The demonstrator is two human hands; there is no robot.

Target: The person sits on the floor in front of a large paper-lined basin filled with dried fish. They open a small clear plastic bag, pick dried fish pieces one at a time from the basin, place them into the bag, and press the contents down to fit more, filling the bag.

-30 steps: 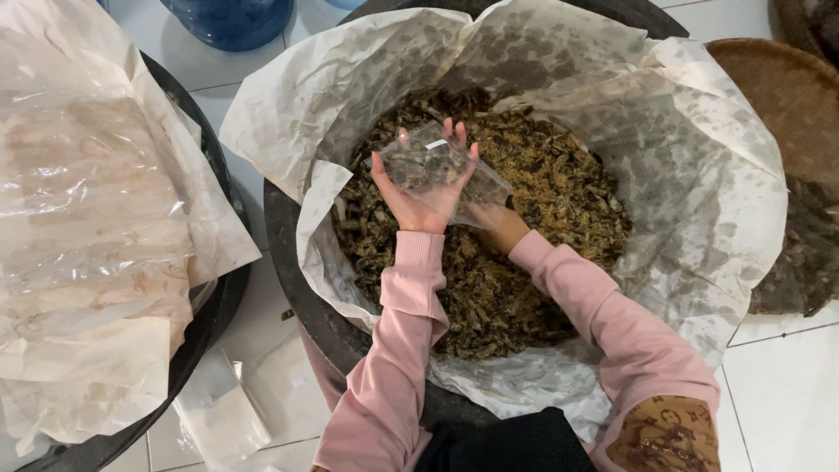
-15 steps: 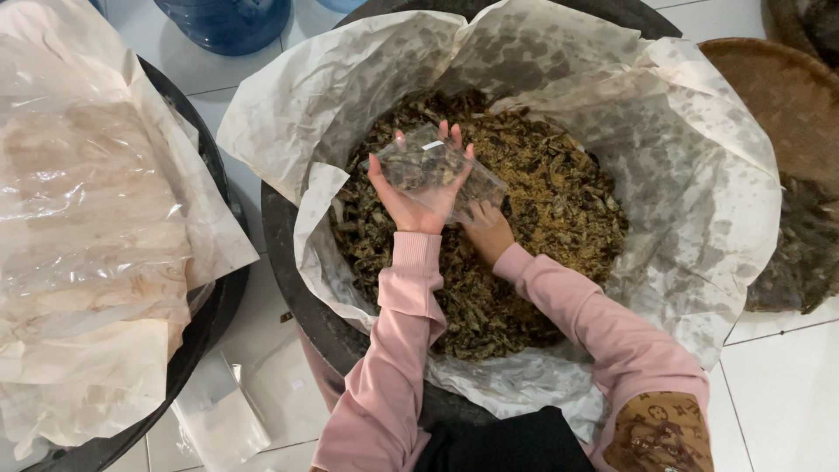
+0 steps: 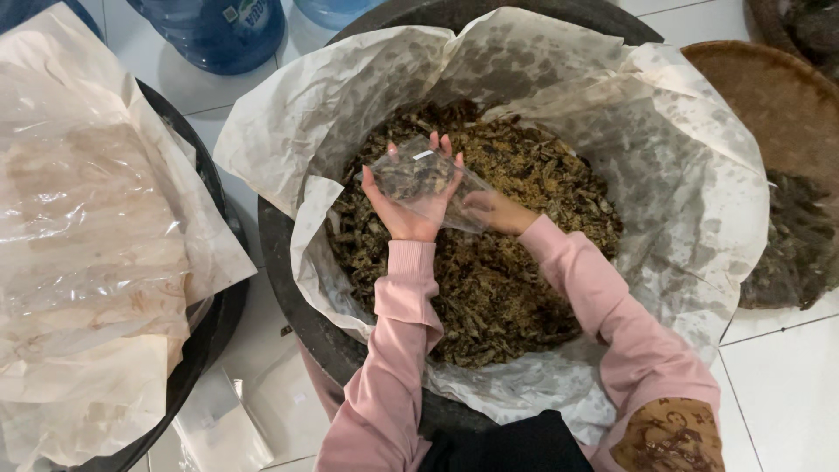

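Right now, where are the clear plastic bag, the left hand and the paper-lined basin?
clear plastic bag [image 3: 421, 175], head view, its part-filled middle.
left hand [image 3: 404, 214], head view, the palm beneath the bag.
paper-lined basin [image 3: 284, 262], head view, its dark left rim.

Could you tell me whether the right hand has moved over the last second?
Yes. The right hand has moved up and left over the dried leaves, toward the clear bag.

Both arms, in pink sleeves, reached forward from the near edge of the tub. The left hand [image 3: 411, 197] was raised palm up, fingers spread and pointing away, cupped from below around what it held. The right hand [image 3: 489, 210] lay lower, just beside the left, palm down and partly hidden, its grip unclear.
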